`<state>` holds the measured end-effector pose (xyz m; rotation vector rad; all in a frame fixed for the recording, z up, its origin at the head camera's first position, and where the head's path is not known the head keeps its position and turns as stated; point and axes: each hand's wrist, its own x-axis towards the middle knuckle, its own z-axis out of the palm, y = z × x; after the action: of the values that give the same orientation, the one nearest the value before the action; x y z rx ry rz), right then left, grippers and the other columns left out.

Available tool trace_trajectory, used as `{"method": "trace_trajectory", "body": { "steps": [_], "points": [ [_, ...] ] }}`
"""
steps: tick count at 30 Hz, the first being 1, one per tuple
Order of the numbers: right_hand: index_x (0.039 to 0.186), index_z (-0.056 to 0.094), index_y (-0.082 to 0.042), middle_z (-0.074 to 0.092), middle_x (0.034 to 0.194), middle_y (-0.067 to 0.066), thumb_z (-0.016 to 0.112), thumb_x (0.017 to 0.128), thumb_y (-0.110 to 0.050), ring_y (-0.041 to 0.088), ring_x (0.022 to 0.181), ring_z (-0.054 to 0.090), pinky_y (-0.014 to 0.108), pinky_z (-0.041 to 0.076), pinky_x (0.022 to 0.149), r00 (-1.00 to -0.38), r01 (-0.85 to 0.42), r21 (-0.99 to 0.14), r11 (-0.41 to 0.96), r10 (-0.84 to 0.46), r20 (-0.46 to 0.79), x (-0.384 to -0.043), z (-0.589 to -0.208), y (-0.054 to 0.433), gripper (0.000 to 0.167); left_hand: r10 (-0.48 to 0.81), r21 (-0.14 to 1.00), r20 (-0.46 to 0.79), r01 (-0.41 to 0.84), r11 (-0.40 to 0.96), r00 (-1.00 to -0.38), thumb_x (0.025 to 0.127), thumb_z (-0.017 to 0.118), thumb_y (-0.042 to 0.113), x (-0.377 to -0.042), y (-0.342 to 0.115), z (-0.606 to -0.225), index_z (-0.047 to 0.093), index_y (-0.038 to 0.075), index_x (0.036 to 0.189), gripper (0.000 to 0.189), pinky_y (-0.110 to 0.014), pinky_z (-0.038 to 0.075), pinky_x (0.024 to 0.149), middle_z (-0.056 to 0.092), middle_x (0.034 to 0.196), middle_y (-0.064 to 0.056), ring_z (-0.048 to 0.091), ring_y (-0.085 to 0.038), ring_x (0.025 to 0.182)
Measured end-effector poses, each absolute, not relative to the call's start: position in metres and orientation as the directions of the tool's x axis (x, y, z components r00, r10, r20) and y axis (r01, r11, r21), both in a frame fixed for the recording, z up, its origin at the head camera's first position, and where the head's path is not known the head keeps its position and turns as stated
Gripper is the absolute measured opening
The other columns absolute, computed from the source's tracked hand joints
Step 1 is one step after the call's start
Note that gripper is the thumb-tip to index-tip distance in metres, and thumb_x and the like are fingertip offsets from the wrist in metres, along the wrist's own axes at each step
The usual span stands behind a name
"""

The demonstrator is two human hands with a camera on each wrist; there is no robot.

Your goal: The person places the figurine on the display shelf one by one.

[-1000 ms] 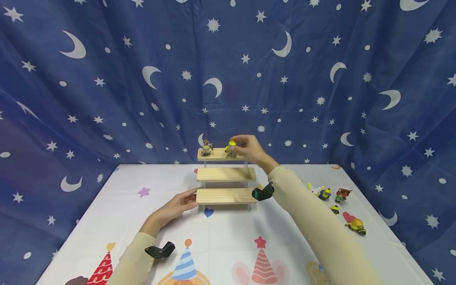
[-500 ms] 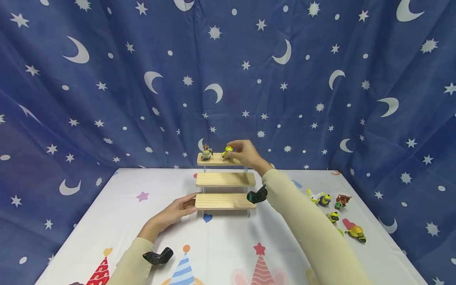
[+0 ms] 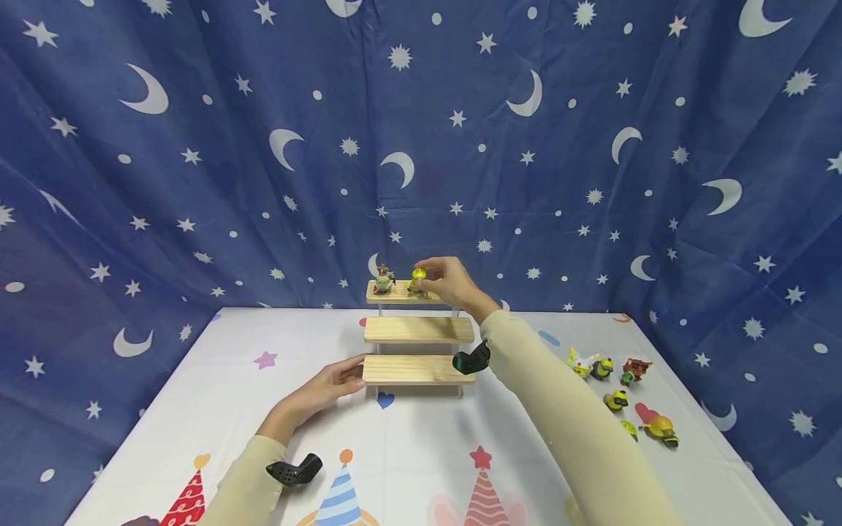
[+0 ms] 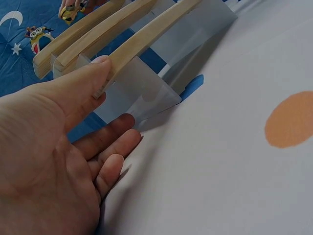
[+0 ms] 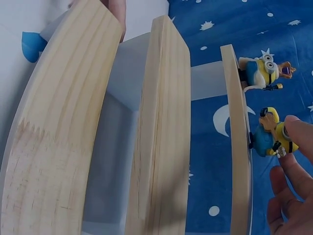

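A three-tier wooden shelf stand (image 3: 419, 330) with clear side panels stands on the table. My right hand (image 3: 452, 283) is at its top tier and pinches a minion figure (image 5: 268, 137) in blue overalls by the head between thumb and finger. The figure's feet are right at the top board. Left of it on that board stands another minion figure (image 5: 263, 72) with a crown and a white-trimmed robe. My left hand (image 3: 329, 386) steadies the lowest board's left end (image 4: 113, 68), gripping it between thumb and forefinger, the other fingers loosely bent beside the side panel.
At the table's right lie several more small figures: a white-and-yellow one (image 3: 579, 362), a dark-clothed one (image 3: 601, 368), a brown one (image 3: 634, 370) and a yellow one (image 3: 660, 429). A blue star-and-moon curtain (image 3: 421, 146) hangs close behind the stand.
My right hand has shifted slightly left along the top board with the minion figure, nearer the crowned one. My left hand keeps its place at the stand. The head view has tilted a little.
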<state>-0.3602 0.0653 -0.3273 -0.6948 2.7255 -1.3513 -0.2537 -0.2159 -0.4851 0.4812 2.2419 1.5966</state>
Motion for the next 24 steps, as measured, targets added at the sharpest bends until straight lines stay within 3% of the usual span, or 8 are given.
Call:
{"method": "trace_trajectory", "body": {
  "steps": [4, 11, 24],
  "points": [
    [0.136, 0.063, -0.008, 0.062, 0.138, 0.017, 0.069, 0.097, -0.015, 0.030, 0.116, 0.060, 0.037, 0.055, 0.087, -0.900, -0.377, -0.761, 0.528, -0.403, 0.167, -0.3601, -0.3267, 0.0632, 0.041, 0.456, 0.950, -0.082, 0.069, 0.304, -0.886, 0.102, 0.061, 0.029, -0.2536, -0.2151, -0.4840, 0.027, 0.009, 0.161, 0.071, -0.057, 0.029, 0.123, 0.033, 0.162, -0.023, 0.038, -0.043, 0.148],
    [0.135, 0.064, -0.009, 0.065, 0.132, 0.013, 0.069, 0.097, -0.017, 0.029, 0.113, 0.062, 0.038, 0.055, 0.085, -0.905, -0.368, -0.761, 0.534, -0.394, 0.160, -0.3594, -0.3282, 0.0635, 0.040, 0.466, 0.947, -0.074, 0.084, 0.310, -0.882, 0.103, 0.059, 0.029, -0.2521, -0.2136, -0.4815, 0.024, 0.006, 0.161, 0.071, -0.057, 0.031, 0.122, 0.033, 0.162, -0.025, 0.038, -0.044, 0.147],
    [0.138, 0.062, -0.010, 0.062, 0.139, 0.015, 0.070, 0.097, -0.019, 0.030, 0.116, 0.061, 0.041, 0.056, 0.087, -0.895, -0.384, -0.762, 0.522, -0.412, 0.169, -0.3607, -0.3293, 0.0663, 0.043, 0.447, 0.949, -0.089, 0.060, 0.308, -0.890, 0.102, 0.061, 0.031, -0.2526, -0.2124, -0.4830, 0.026, 0.009, 0.161, 0.072, -0.057, 0.031, 0.122, 0.037, 0.161, -0.022, 0.040, -0.041, 0.146]
  ]
}}
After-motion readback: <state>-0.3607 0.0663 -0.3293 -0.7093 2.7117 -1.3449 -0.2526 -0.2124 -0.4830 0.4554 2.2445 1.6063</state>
